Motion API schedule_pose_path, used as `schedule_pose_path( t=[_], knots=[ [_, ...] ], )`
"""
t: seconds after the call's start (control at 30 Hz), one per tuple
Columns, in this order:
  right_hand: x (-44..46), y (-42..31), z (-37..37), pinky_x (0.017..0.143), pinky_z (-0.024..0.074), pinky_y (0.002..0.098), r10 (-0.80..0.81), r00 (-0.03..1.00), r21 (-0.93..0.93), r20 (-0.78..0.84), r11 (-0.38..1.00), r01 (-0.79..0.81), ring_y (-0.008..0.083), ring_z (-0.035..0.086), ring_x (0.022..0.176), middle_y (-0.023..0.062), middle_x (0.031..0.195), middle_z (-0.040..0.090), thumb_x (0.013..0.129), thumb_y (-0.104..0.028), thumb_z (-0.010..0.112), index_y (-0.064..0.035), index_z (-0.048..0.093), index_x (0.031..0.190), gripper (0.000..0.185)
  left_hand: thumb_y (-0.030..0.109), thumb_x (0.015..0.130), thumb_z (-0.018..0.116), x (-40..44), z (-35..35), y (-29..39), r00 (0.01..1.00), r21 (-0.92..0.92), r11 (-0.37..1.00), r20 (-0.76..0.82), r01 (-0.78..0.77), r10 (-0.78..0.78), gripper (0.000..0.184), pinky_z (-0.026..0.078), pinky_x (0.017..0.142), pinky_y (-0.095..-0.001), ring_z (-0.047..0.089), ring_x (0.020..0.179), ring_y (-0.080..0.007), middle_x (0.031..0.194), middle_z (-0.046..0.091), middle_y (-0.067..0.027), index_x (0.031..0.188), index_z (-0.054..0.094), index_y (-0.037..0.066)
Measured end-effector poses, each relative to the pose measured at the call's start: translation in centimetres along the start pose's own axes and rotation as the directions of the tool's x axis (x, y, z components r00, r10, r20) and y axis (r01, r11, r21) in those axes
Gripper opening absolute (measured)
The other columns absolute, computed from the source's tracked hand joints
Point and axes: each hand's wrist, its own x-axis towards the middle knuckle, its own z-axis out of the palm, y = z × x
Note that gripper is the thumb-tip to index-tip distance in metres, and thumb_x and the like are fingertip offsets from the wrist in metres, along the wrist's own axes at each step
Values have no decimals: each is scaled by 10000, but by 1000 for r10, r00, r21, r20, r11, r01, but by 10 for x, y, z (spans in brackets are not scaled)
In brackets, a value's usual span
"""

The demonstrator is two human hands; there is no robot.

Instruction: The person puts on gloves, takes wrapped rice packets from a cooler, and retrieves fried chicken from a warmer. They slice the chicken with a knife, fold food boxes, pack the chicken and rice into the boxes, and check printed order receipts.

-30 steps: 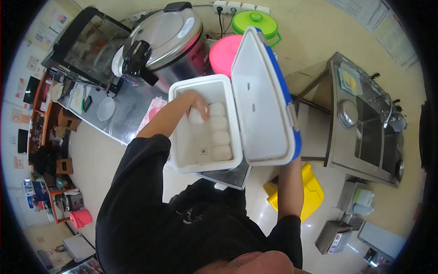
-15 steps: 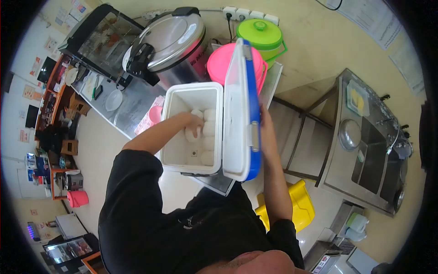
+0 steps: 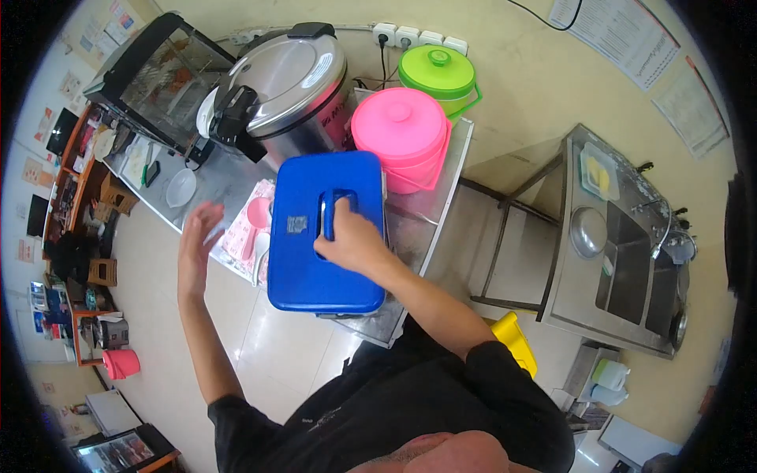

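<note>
A cooler box with a blue lid [image 3: 300, 276] stands on the metal table, the lid lying over its top and hiding the inside. My right hand [image 3: 351, 236] is closed around the recessed handle [image 3: 328, 217] in the middle of the lid. Off to the left, my left hand [image 3: 203, 232] hangs in the air with its fingers apart, holding nothing. Nearest to it is a pink patterned cloth [image 3: 236, 236], on which a pink ladle [image 3: 257, 213] and a white spoon [image 3: 260, 256] lie.
Behind the cooler stand a large rice cooker [image 3: 296, 87], a pink lidded bucket [image 3: 398, 130] and a green one [image 3: 439, 75]. A glass display case [image 3: 169, 79] and a small clear bowl [image 3: 181, 188] are at left. To the right is a steel sink [image 3: 623, 268].
The lid has swung from upright to down over the cooler, covering the white round items. My left hand has come out to the left; my right hand moved onto the lid's handle.
</note>
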Motion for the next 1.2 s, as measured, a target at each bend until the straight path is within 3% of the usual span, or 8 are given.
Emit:
schedule_pose_path(
  t=[0.23, 0.33, 0.5, 0.6, 0.87, 1.03, 1.07, 1.2],
  knots=[
    [30, 31, -83, 703, 547, 418, -370, 838, 234, 402, 926, 297, 335, 684, 757, 173, 873, 679, 851, -259, 705, 17, 558, 1150, 433, 180, 1009, 500, -3, 56, -1, 1000, 310, 951, 20, -7, 1, 377, 375, 1088, -400, 477, 1312, -247, 1346, 547, -137, 1350, 499, 18],
    [132, 111, -180, 890, 492, 403, -585, 809, 23, -54, 809, 587, 291, 615, 1045, 149, 1060, 639, 822, -179, 740, -52, 622, 1161, 381, 125, 993, 508, 1, 81, -4, 989, 367, 926, -146, 86, -34, 355, 356, 1101, -402, 478, 1308, -242, 1353, 543, -126, 1329, 518, 13],
    [312, 228, -272, 943, 450, 456, -445, 830, -606, -335, 776, 172, 409, 541, 1111, 202, 1207, 563, 796, -174, 732, -159, 640, 1165, 380, 165, 1008, 495, 11, 157, 10, 911, 283, 956, -408, 73, 51, 314, 405, 1073, -438, 517, 1256, -277, 1305, 556, -164, 1261, 544, -15],
    [347, 243, -279, 923, 452, 442, -299, 951, -527, -85, 823, 211, 388, 551, 1079, 177, 1149, 570, 771, -105, 720, -164, 672, 1118, 356, 183, 1009, 502, 14, 195, 11, 878, 291, 955, -469, 47, 100, 319, 414, 1063, -442, 519, 1254, -287, 1289, 564, -176, 1255, 547, -16],
    [320, 151, -315, 872, 484, 381, -517, 766, -244, -381, 856, 456, 299, 575, 1021, 125, 1014, 579, 713, -6, 718, -144, 729, 1005, 323, 236, 993, 537, 98, 289, 16, 895, 106, 994, -443, -6, 52, 381, 474, 984, -430, 604, 1111, -285, 1233, 579, -189, 1282, 497, -9],
    [251, 84, -244, 858, 479, 403, -756, 631, 301, -176, 569, 765, 281, 582, 1000, 128, 1086, 545, 730, -136, 724, -187, 720, 1099, 372, 762, 733, 650, 107, 315, -2, 845, -212, 970, -535, -116, -16, 1195, 415, 1071, -482, 429, 1346, -364, 1523, 317, -214, 1529, 167, 12],
    [241, 81, -230, 864, 471, 406, -768, 632, 417, -105, 543, 729, 294, 569, 1006, 145, 1118, 525, 787, -116, 681, -160, 668, 1165, 381, 697, 806, 622, 84, 303, -13, 860, -258, 957, -509, -130, -20, 1062, 394, 1097, -471, 439, 1340, -336, 1481, 381, -213, 1513, 227, 10],
    [240, 89, -230, 885, 462, 439, -786, 618, 755, 6, 409, 512, 308, 535, 1062, 169, 1120, 499, 776, -151, 684, -68, 594, 1146, 390, 439, 839, 647, 84, 300, -6, 373, -209, 960, -889, 186, -266, 762, 524, 887, -454, 608, 1073, -304, 1249, 556, -192, 1397, 399, -18]
  ],
)
